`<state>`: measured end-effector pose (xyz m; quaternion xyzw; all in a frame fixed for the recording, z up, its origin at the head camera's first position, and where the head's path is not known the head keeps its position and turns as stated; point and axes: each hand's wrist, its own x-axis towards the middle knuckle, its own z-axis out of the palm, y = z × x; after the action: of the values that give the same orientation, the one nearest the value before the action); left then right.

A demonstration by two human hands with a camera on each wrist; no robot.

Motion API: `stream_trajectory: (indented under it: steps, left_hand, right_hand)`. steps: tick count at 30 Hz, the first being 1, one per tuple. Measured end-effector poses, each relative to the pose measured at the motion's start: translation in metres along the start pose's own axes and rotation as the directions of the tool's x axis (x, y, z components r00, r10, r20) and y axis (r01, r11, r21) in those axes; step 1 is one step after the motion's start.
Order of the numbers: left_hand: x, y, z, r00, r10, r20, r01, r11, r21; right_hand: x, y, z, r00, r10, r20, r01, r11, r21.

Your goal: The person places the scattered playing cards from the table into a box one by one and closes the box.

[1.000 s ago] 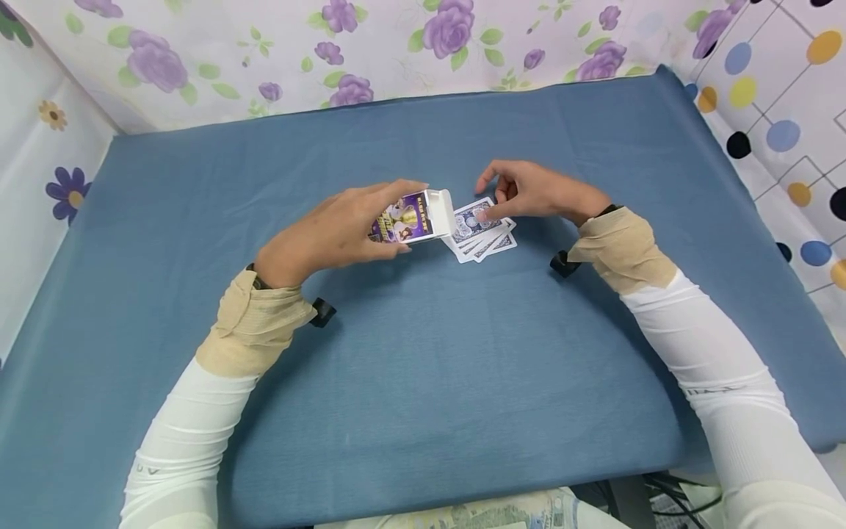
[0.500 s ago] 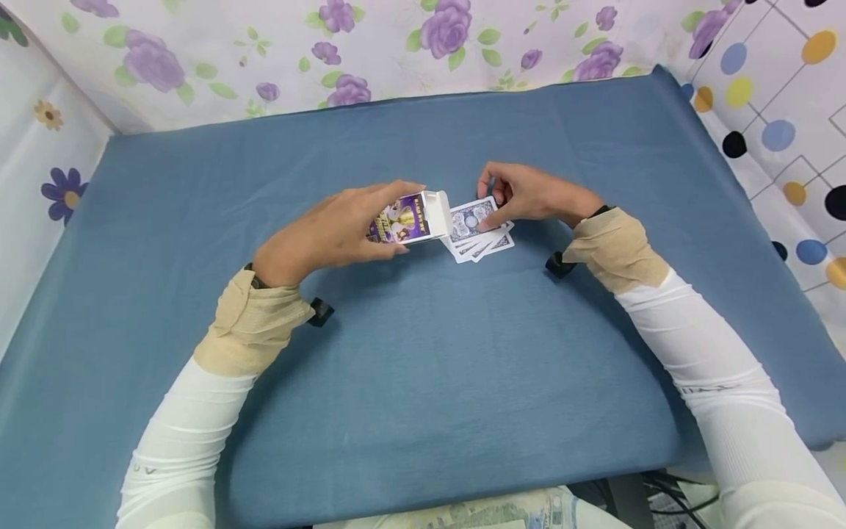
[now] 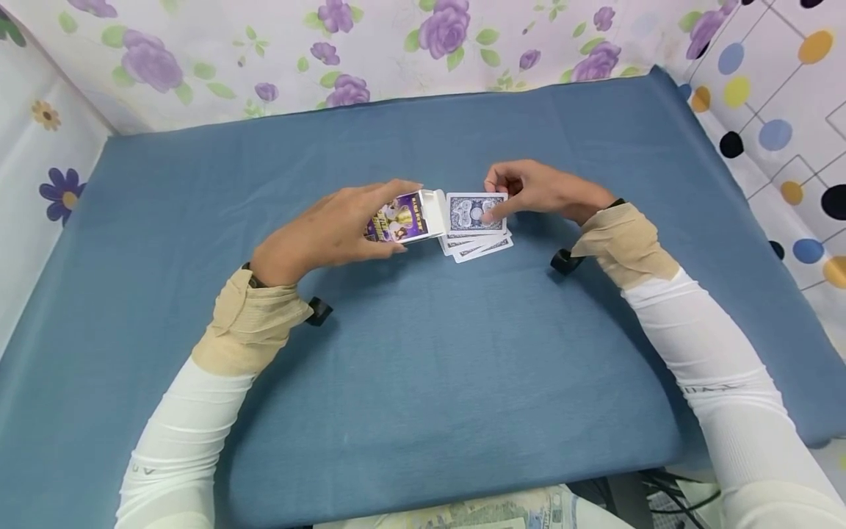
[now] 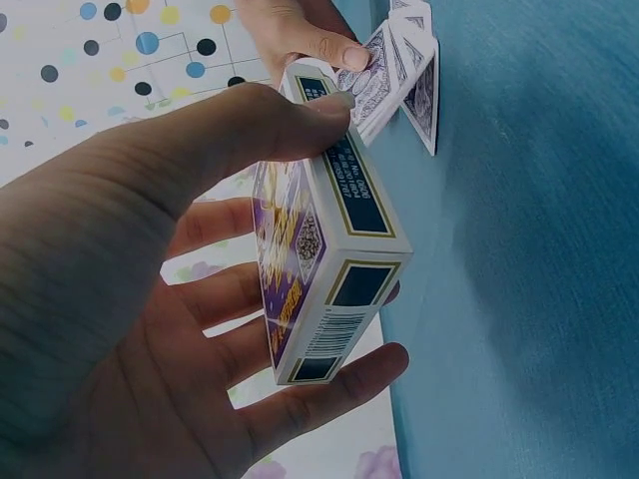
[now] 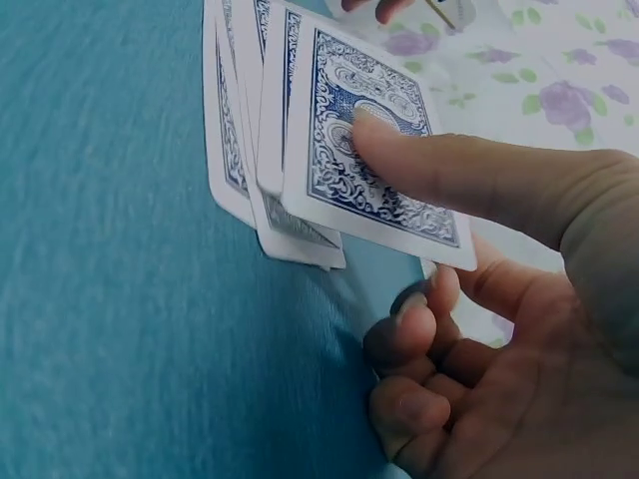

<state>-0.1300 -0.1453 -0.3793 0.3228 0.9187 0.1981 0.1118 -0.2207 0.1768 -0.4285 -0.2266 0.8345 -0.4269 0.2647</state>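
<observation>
My left hand [image 3: 330,228] grips a purple and white playing card box [image 3: 400,220] between thumb and fingers, its open end turned toward the cards. In the left wrist view the box [image 4: 329,239] shows a barcode on its bottom end. My right hand [image 3: 545,192] pinches a blue-backed playing card [image 3: 471,211], the thumb on its patterned back. Below that card, several more cards [image 3: 479,247] lie loosely fanned on the blue cloth. The held card [image 5: 369,150] is tilted in the right wrist view, its near edge raised above the others.
A blue cloth [image 3: 423,367] covers the table. Behind it hangs a floral curtain [image 3: 396,51], and a dotted one [image 3: 780,132] stands at the right. Dark cables [image 3: 681,503] show below the front edge.
The card pinched by my right hand has turned to lie straighter in line with the box opening, and the right hand has shifted slightly. My left hand holds the box nearly still.
</observation>
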Motion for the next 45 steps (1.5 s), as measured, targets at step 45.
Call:
stream_trajectory:
  steps: [45]
  left_hand:
    - [-0.007,-0.003,-0.015,0.998,-0.025,-0.054,0.023,0.999,-0.041]
  right_hand:
    - [-0.031,-0.067,0.031,0.899,-0.224,-0.376,0.341,0.898,0.28]
